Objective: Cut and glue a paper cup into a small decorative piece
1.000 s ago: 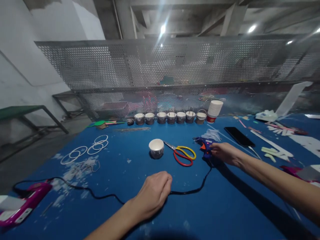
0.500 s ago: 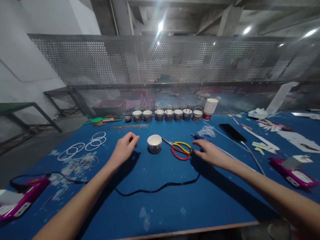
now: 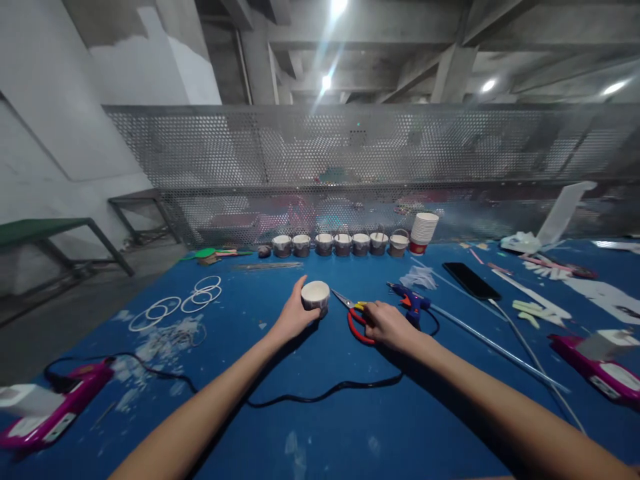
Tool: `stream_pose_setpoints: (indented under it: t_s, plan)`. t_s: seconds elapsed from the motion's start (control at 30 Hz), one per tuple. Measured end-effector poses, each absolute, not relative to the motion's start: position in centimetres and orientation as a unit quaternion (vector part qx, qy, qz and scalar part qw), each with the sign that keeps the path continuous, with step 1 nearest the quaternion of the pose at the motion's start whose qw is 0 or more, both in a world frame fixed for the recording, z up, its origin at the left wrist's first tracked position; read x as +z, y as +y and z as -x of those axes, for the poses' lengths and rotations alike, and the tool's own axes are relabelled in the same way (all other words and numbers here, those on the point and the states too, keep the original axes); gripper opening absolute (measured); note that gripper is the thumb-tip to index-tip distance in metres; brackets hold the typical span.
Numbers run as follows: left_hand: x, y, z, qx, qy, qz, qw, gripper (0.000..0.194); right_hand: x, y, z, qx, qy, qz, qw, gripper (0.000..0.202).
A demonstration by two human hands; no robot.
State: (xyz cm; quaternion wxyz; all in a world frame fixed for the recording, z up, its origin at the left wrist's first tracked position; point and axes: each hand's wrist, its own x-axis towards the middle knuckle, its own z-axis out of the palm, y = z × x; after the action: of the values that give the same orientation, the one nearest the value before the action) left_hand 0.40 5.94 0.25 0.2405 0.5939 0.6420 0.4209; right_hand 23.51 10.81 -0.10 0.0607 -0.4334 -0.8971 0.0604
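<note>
My left hand [image 3: 295, 311] is wrapped round the left side of a small paper cup [image 3: 316, 298], white inside with a dark covering outside. The thumb and fingers clasp its wall. To the right, my right hand [image 3: 393, 325] has its fingers closed over the handles of a pair of scissors [image 3: 357, 325]; the handles are red and yellow. The scissor blades point up and left toward the cup. Just beyond my right hand lies a blue hot glue gun [image 3: 413, 301] with a long clear glue stick [image 3: 495, 345] out of its back.
Several covered cups [image 3: 343, 245] line the far edge beside a stack of paper cups [image 3: 423, 232]. White rings [image 3: 201, 294] lie at left. A black phone [image 3: 470, 280] and a power strip [image 3: 595, 369] are at right. A black cable [image 3: 325, 392] crosses the front.
My left hand has moved right and taken hold of the cup. My right hand has moved left onto the scissors' handles, uncovering the glue gun. The view has tilted up.
</note>
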Motion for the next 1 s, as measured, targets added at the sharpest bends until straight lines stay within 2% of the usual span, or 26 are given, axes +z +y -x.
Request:
stream_pose_setpoints:
  t_s: [0.13,0.27,0.5,0.7,0.87,1.0]
  plan:
    - [-0.1,5.8,0.0,0.439,0.649,-0.586,0.206,0.087,0.5,11.0,-24.6,0.061,-0.894,0.435,0.081,0.013]
    - [-0.8,5.9,-0.6,0.427,0.638,-0.609,0.200,0.084,1.8,14.2,-23.6,0.049,-0.895,0.434,0.092,0.015]
    - [-1.5,5.8,-1.1,0.420,0.634,-0.624,0.178,0.079,1.6,21.5,-18.8,0.045,-0.907,0.417,0.035,0.027]
    - [-1.9,5.1,-0.4,0.413,0.633,-0.617,0.217,0.082,1.4,24.0,-17.5,0.033,-0.910,0.413,0.002,0.025]
    - [-1.9,4.6,-0.7,0.414,0.642,-0.590,0.261,0.086,2.7,24.9,-12.1,0.023,-0.936,0.350,0.030,0.026]
    - [-1.2,3.7,-0.5,0.390,0.647,-0.601,0.261,0.094,2.2,24.5,-5.9,0.039,-0.964,0.263,0.019,0.026]
